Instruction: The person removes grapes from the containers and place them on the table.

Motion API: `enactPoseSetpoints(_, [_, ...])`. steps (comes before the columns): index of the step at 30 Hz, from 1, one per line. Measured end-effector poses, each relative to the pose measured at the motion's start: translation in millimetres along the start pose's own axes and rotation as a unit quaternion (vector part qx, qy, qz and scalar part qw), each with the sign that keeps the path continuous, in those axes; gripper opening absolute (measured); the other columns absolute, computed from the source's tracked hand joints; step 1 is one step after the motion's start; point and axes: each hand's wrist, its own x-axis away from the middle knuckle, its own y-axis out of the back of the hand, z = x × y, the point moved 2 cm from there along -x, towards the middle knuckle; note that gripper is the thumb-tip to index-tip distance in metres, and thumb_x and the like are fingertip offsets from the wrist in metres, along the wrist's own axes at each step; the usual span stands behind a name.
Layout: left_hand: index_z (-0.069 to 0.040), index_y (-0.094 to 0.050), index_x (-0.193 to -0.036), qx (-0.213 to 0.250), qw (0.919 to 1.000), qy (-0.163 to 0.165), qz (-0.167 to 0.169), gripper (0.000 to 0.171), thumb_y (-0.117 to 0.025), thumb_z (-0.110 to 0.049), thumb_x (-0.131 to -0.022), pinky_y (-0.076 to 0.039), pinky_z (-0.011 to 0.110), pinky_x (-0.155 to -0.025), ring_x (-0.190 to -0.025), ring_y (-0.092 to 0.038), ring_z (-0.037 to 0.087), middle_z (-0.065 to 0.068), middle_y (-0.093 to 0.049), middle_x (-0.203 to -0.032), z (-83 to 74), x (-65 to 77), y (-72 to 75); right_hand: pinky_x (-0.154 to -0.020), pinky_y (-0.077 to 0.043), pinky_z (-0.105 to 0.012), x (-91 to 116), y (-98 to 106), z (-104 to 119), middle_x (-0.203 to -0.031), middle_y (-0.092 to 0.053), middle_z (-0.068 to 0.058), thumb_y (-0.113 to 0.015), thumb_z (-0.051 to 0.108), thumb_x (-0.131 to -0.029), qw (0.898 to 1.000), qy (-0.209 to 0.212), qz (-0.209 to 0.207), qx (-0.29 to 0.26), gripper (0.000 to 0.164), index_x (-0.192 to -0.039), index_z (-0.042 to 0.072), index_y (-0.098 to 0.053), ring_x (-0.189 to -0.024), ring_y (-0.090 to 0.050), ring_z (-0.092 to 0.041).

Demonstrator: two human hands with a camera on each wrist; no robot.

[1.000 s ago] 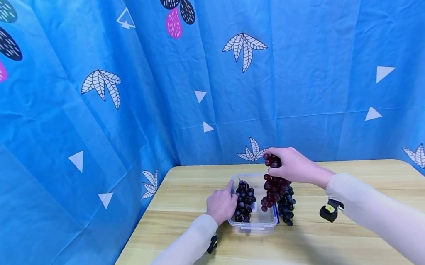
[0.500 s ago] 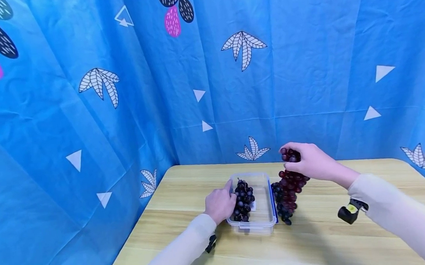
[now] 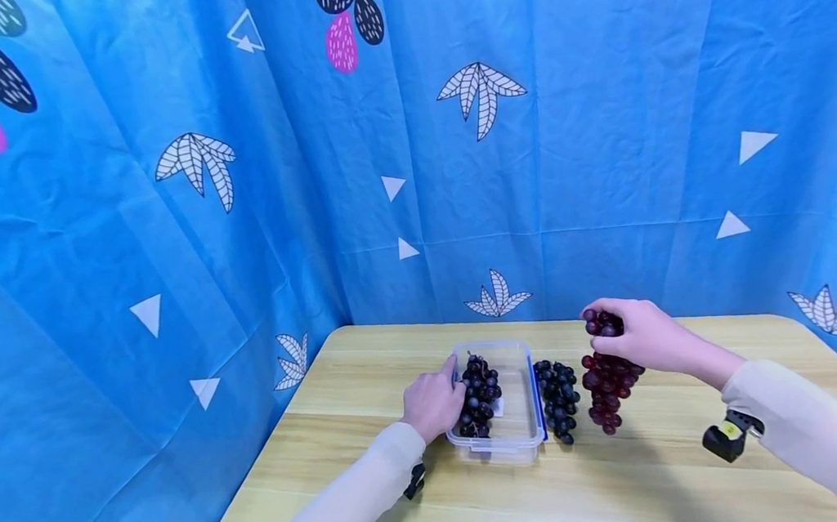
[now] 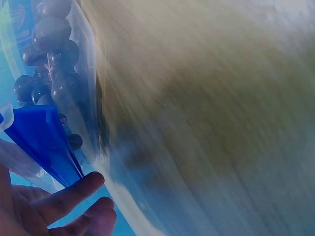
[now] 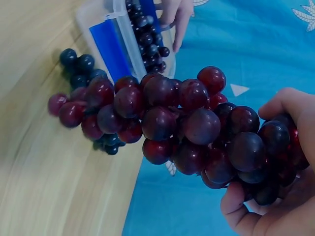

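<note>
My right hand [image 3: 638,334] grips a bunch of dark red grapes [image 3: 607,389] near its top; the bunch hangs down above the table. In the right wrist view, finger and thumb curl round the thick end of the red grapes [image 5: 172,118]. My left hand [image 3: 433,403] holds the left side of a clear plastic container [image 3: 523,425], its fingers by a blue side flap [image 4: 44,142] in the left wrist view. Inside the container lies a bunch of dark purple grapes [image 3: 479,395]. A bunch of black grapes [image 3: 560,401] lies on the table, just right of the container.
The light wooden table [image 3: 519,507] carries everything. A blue patterned curtain [image 3: 602,156] hangs behind it and along the left. Another blue flap [image 3: 537,399] hangs on the container's right side.
My right hand has carried the red grapes rightward, from above the container's right side, past the black grapes. The left hand and container have stayed in place.
</note>
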Motion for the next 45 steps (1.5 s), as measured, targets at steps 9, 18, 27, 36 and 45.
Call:
enactPoseSetpoints(9, [-0.024,-0.029,-0.146,0.003,1.0,0.002,-0.001,0.057,-0.044,-0.037,-0.092,-0.035,0.03,-0.041,-0.048,-0.043,0.014,-0.001,-0.046,-0.053,-0.5,-1.3,-1.9,-0.062,-0.048,-0.028,12,-4,-16,-0.095,-0.063,-0.006,-0.066,0.023,-0.081,1.0,-0.004,0.024,-0.004,0.043,-0.12,0.008,-0.056,-0.072,-0.057,-0.01])
enactPoseSetpoints(18, [-0.025,-0.028,-0.146,-0.002,1.0,0.002,0.004,0.057,-0.043,-0.036,-0.092,-0.035,0.031,-0.04,-0.046,-0.042,0.015,0.0,-0.046,-0.052,-1.8,-3.0,-4.1,-0.065,-0.045,-0.03,25,-1,-19,-0.101,-0.062,-0.005,-0.066,0.029,-0.082,0.999,0.001,0.05,0.018,0.044,-0.12,0.007,-0.057,-0.074,-0.054,-0.009])
enactPoseSetpoints(27, [-0.023,-0.028,-0.146,0.0,1.0,-0.001,0.008,0.057,-0.042,-0.036,-0.092,-0.035,0.03,-0.042,-0.05,-0.044,0.015,-0.001,-0.046,-0.054,-3.1,-3.8,-4.5,-0.065,-0.043,-0.029,33,-4,-24,-0.093,-0.061,-0.001,-0.066,0.033,-0.082,0.997,-0.006,0.069,0.023,0.047,-0.119,0.007,-0.057,-0.068,-0.051,-0.007])
enactPoseSetpoints(36, [-0.023,-0.027,-0.147,0.004,0.9998,0.005,0.018,0.057,-0.04,-0.035,-0.092,-0.034,0.033,-0.039,-0.045,-0.042,0.016,0.0,-0.046,-0.052,-1.5,-1.1,-2.5,-0.066,-0.042,-0.032,25,-18,-33,-0.097,-0.062,-0.003,-0.066,0.031,-0.082,0.997,-0.01,0.073,0.012,0.047,-0.12,0.005,-0.057,-0.069,-0.051,-0.008])
enactPoseSetpoints(45, [-0.022,-0.029,-0.146,0.011,0.9998,0.005,0.016,0.056,-0.04,-0.034,-0.092,-0.034,0.033,-0.038,-0.044,-0.041,0.016,0.001,-0.046,-0.051,-1.5,-1.1,-1.1,-0.068,-0.042,-0.034,13,-30,-50,-0.091,-0.061,-0.003,-0.066,0.029,-0.082,0.997,-0.029,0.067,0.012,0.05,-0.123,0.004,-0.054,-0.065,-0.051,-0.01])
